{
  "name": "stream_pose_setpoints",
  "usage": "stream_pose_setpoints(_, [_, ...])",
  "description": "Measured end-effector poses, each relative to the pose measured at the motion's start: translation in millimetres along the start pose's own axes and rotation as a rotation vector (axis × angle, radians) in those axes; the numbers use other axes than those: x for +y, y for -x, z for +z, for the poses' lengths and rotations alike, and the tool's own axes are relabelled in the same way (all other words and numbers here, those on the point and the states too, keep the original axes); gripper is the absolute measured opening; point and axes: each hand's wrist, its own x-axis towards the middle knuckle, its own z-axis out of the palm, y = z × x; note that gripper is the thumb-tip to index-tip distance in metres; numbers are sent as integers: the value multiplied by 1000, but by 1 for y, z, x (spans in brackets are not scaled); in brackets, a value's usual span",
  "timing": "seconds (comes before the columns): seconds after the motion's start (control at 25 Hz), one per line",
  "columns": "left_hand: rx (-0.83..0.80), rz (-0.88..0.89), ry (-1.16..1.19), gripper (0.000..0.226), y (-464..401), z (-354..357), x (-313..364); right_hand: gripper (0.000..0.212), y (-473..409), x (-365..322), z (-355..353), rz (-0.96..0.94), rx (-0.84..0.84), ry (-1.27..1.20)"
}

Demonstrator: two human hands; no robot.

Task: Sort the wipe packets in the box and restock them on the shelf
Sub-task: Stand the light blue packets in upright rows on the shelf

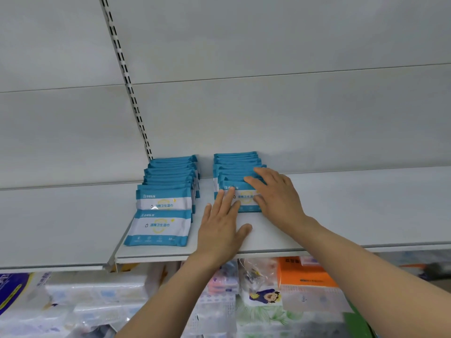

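I am looking at blue-and-white wipe packets standing in two overlapping rows on the grey shelf [341, 211], the left row [168, 191] with its front packet [158, 228] lying flat near the edge. My left hand [223, 230] is lying flat, fingers straight, fingertips touching the right row [238, 172], gripping nothing. My right hand [275, 193] is resting spread over that row's front packets.
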Motion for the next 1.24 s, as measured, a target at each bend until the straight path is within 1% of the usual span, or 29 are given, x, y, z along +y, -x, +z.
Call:
stream_pose_setpoints(0.12, [-43, -14, 0, 66, -2, 5, -1, 53, 3, 1, 6, -21, -71, 33])
stream_pose_setpoints(0.24, [-34, -8, 53, 66, -3, 5, -2, 56, 5, 0, -1, 4, -120, -32])
stream_pose_setpoints(0.32, [10, -11, 95, 65, 0, 4, 1, 59, 18, -1, -13, 21, -73, -86])
stream_pose_setpoints(0.4, [117, 2, 182, 61, 13, 4, 15, 55, 44, 3, -30, 32, -4, -140])
stream_pose_setpoints(0.52, [294, 107, 358, 44, 47, 8, 63, 42, 102, 31, -58, 61, 162, -190])
stream_pose_setpoints(0.6, [307, 168, 465, 36, 67, 24, 104, 35, 147, 57, -73, 129, 214, -235])
stream_pose_setpoints(0.68, [236, 222, 546, 31, 86, 50, 150, 29, 198, 85, -86, 229, 196, -308])
stream_pose_setpoints(0.72, [171, 225, 585, 30, 98, 66, 174, 27, 227, 100, -91, 291, 162, -339])
stream_pose_setpoints(0.8, [-21, 159, 676, 24, 121, 101, 216, 23, 284, 130, -97, 404, 77, -375])
stream_pose_setpoints(0.88, [-231, 73, 696, 22, 142, 143, 257, 20, 345, 165, -97, 521, -35, -420])
stream_pose_setpoints(0.96, [-393, 9, 671, 24, 158, 182, 286, 20, 400, 193, -91, 695, -192, -463])
stream_pose_setpoints(1.08, [-567, -61, 604, 32, 163, 231, 314, 23, 464, 219, -73, 928, -438, -498])
stream_pose_setpoints(1.16, [-669, -88, 516, 40, 155, 259, 323, 24, 485, 229, -55, 1043, -584, -531])
stream_pose_setpoints(1.24, [-732, -100, 415, 47, 142, 284, 329, 22, 492, 237, -31, 1158, -669, -602])
